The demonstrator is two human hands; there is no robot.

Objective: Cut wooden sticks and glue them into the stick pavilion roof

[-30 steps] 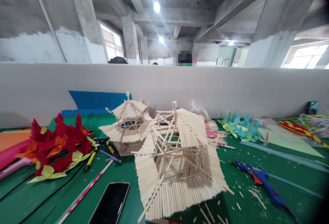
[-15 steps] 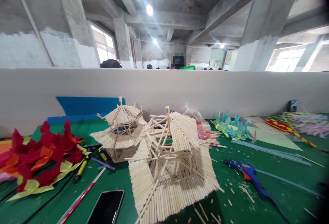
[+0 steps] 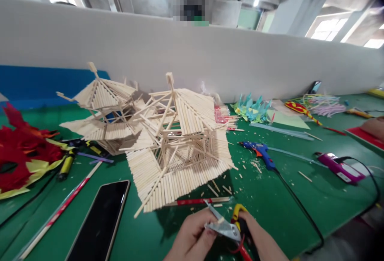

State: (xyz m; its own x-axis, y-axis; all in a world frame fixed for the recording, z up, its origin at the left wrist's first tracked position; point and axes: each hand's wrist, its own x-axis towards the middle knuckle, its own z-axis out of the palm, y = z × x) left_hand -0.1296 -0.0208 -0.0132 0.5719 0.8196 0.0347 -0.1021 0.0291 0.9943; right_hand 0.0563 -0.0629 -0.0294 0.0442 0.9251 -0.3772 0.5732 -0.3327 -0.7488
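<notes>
At the bottom edge, my left hand (image 3: pixel 195 235) is closed in a pinch. A short pale end of a wooden stick (image 3: pixel 221 220) shows beside its fingers, between the blades of a pair of scissors (image 3: pixel 229 231). My right hand (image 3: pixel 262 235) grips the scissors by their yellow, black and red handles, with the blades apart and pointing left. Just beyond both hands stands a pavilion model (image 3: pixel 180 181) of thin wooden sticks, its upper roof partly covered. A red-and-white packet of sticks (image 3: pixel 198 201) lies between model and hands.
Behind left stands a second stick pavilion (image 3: pixel 102 97). A phone (image 3: pixel 99 221) lies at front left, near red paper shapes (image 3: pixel 18 153). To the right are a blue glue gun (image 3: pixel 259 152), its cord, a purple device (image 3: pixel 342 168) and scattered offcuts. A white partition (image 3: pixel 180 49) runs behind.
The view has tilted down and turned right. Both my hands have come into view with scissors and a stick. The purple device now shows at right.
</notes>
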